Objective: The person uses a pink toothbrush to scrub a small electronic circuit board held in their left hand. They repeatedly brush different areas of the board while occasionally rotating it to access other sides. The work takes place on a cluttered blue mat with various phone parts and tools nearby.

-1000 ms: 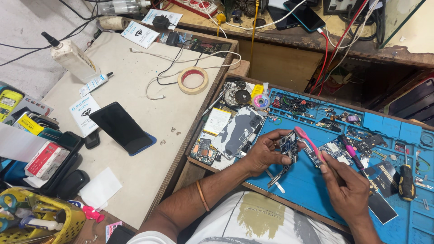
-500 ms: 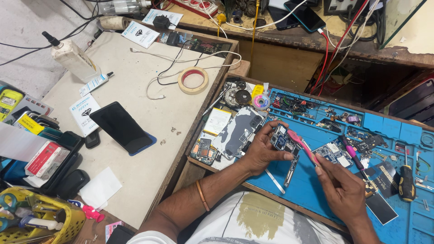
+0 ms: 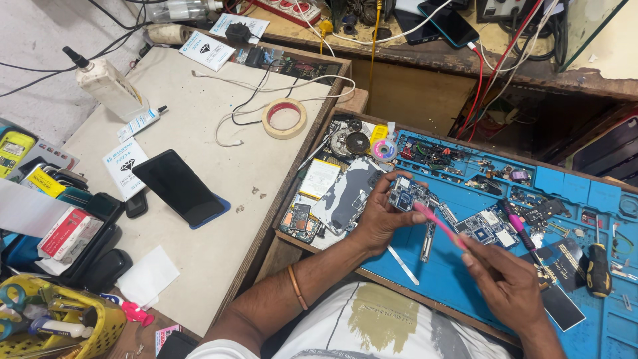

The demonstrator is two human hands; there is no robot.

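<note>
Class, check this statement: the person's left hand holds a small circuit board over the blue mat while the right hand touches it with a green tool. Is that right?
Not quite. In the head view the tool is pink, not green. The rest holds: the left hand holds the circuit board over the blue mat, and the right hand works the tool.

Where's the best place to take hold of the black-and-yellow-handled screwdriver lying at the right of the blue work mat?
Probably by the fat handle of the black-and-yellow-handled screwdriver, pinched across its width from above. It lies flat on the blue work mat, roughly upright in the picture, handle end nearest the person, with small loose parts close beside it.
</note>
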